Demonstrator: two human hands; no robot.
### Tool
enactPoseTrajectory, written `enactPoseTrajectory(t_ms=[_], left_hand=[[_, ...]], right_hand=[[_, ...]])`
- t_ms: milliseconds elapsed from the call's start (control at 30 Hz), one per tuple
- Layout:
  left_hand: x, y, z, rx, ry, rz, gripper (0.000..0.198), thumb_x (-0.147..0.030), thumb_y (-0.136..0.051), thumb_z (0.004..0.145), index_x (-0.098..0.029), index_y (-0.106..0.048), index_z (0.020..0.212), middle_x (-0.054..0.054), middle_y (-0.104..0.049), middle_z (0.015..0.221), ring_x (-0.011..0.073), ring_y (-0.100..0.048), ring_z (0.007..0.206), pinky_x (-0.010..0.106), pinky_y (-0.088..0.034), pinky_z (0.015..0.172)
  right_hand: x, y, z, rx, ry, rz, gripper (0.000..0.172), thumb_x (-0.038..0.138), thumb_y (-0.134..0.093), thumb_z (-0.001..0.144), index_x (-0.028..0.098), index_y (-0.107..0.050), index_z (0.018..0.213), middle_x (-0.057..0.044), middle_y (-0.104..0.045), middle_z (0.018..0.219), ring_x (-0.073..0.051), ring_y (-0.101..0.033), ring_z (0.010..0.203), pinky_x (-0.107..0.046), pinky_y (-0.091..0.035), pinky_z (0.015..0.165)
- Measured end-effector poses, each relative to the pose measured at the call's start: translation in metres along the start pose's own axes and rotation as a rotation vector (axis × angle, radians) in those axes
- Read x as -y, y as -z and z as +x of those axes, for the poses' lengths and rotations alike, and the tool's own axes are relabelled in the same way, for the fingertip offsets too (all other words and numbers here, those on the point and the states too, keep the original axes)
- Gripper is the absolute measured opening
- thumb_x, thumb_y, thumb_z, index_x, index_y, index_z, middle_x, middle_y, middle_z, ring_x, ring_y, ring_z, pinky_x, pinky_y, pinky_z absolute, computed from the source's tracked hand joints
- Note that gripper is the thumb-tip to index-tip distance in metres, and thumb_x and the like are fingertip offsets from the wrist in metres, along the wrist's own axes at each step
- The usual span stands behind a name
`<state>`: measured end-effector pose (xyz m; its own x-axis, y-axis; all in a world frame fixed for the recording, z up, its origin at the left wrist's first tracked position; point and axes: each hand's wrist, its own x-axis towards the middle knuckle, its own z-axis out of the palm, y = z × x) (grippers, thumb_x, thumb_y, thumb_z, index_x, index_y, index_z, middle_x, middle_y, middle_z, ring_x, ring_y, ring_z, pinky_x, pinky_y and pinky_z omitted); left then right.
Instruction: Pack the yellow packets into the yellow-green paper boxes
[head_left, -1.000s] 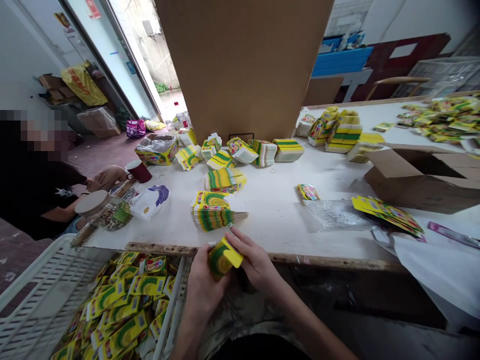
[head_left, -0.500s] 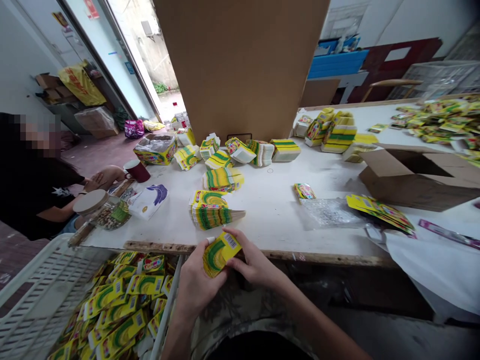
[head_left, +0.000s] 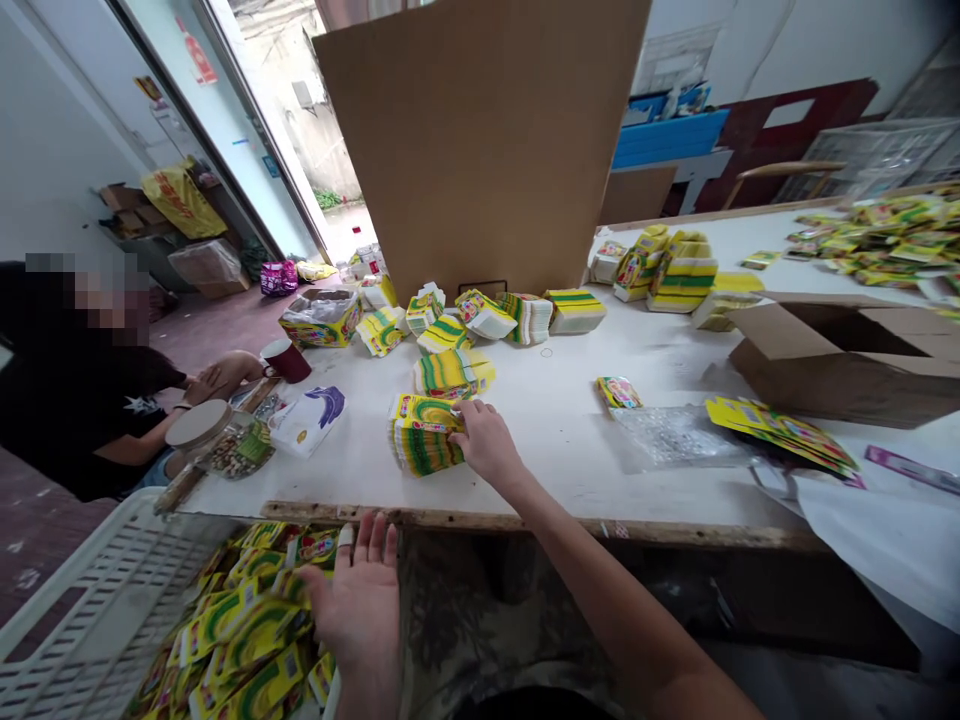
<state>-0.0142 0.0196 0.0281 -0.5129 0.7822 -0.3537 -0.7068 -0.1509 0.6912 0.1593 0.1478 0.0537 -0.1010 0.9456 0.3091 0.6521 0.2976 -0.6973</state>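
My right hand (head_left: 486, 442) reaches onto the white table (head_left: 555, 440) and its fingers close on the edge of a stack of flat yellow-green cartons (head_left: 421, 436). My left hand (head_left: 361, 600) hovers open, palm up with fingers spread, at the right rim of the white crate (head_left: 90, 590). The crate holds several folded yellow-green boxes (head_left: 240, 630). Neither hand holds the small box seen before.
More carton stacks (head_left: 480, 315) lie in front of a tall cardboard sheet (head_left: 480, 140). An open cardboard box (head_left: 840, 355), a clear bag (head_left: 675, 435) and flat yellow sheets (head_left: 780, 430) sit at right. A seated person (head_left: 82, 380), a jar (head_left: 217, 440) and a tissue pack (head_left: 307, 420) are at left.
The small yellow-green box left both hands. My left hand moved down-left over the crate and opened. My right hand reached forward to the carton stack on the table.
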Motion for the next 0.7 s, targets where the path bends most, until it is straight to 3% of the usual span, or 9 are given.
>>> enactPoseTrajectory(t_ms=[100, 200, 300, 400, 500, 600, 700], left_hand=[[0.013, -0.003, -0.004, 0.078, 0.069, 0.065, 0.059, -0.068, -0.054, 0.075, -0.018, -0.057, 0.106, 0.011, -0.059, 0.114, 0.0191, -0.06, 0.1, 0.031, -0.052, 0.081], [0.026, -0.008, -0.008, 0.232, 0.058, 0.109, 0.063, -0.068, -0.062, 0.069, -0.02, -0.059, 0.11, 0.011, -0.059, 0.117, 0.0223, -0.058, 0.105, 0.034, -0.051, 0.085], [0.034, -0.015, -0.012, 0.358, -0.023, 0.098, 0.058, -0.061, -0.069, 0.067, -0.022, -0.06, 0.109, 0.009, -0.06, 0.116, 0.0244, -0.056, 0.108, 0.038, -0.047, 0.092], [0.033, -0.026, -0.019, 0.315, -0.007, 0.04, 0.042, -0.054, -0.062, 0.075, -0.023, -0.062, 0.103, 0.005, -0.063, 0.102, 0.0216, -0.059, 0.098, 0.036, -0.049, 0.088], [0.028, -0.039, -0.028, 0.239, -0.015, -0.027, 0.033, -0.053, -0.054, 0.081, -0.023, -0.061, 0.093, 0.001, -0.06, 0.086, 0.0163, -0.059, 0.084, 0.029, -0.05, 0.08], [0.026, -0.046, -0.034, 0.203, -0.121, 0.026, 0.031, -0.052, -0.051, 0.083, -0.022, -0.056, 0.083, -0.002, -0.05, 0.073, 0.012, -0.053, 0.068, 0.023, -0.049, 0.069], [0.031, -0.038, -0.034, 0.204, -0.196, 0.249, 0.04, -0.062, -0.046, 0.083, -0.022, -0.053, 0.081, -0.002, -0.047, 0.07, 0.0124, -0.052, 0.065, 0.023, -0.048, 0.065]], right_hand=[[0.002, 0.004, -0.004, -0.001, 0.01, 0.019, 0.043, 0.006, -0.066, 0.071, 0.012, -0.05, 0.111, -0.014, -0.057, 0.106, -0.028, -0.052, 0.1, -0.045, -0.042, 0.09], [0.011, 0.01, -0.027, 0.022, 0.053, 0.067, 0.051, 0.005, -0.064, 0.071, 0.017, -0.042, 0.116, -0.009, -0.055, 0.11, -0.023, -0.052, 0.101, -0.038, -0.044, 0.087], [0.021, 0.009, -0.063, 0.204, 0.133, 0.258, 0.056, 0.0, -0.063, 0.068, 0.021, -0.043, 0.117, -0.003, -0.056, 0.101, -0.018, -0.054, 0.09, -0.03, -0.046, 0.079], [0.031, 0.005, -0.097, 0.436, 0.02, 0.719, 0.06, 0.007, -0.071, 0.067, 0.022, -0.043, 0.118, 0.001, -0.053, 0.087, -0.015, -0.053, 0.078, -0.026, -0.045, 0.069], [0.042, 0.003, -0.116, 0.481, -0.111, 1.093, 0.059, 0.028, -0.082, 0.063, 0.02, -0.048, 0.111, 0.0, -0.053, 0.09, -0.015, -0.052, 0.083, -0.027, -0.043, 0.076], [0.048, 0.0, -0.121, 0.471, -0.157, 1.19, 0.054, 0.039, -0.083, 0.06, 0.019, -0.053, 0.1, -0.001, -0.054, 0.094, -0.014, -0.05, 0.083, -0.027, -0.04, 0.077], [0.045, -0.006, -0.117, 0.444, -0.216, 1.15, 0.054, 0.038, -0.086, 0.055, 0.019, -0.054, 0.095, 0.002, -0.055, 0.084, -0.013, -0.049, 0.074, -0.025, -0.039, 0.068]])
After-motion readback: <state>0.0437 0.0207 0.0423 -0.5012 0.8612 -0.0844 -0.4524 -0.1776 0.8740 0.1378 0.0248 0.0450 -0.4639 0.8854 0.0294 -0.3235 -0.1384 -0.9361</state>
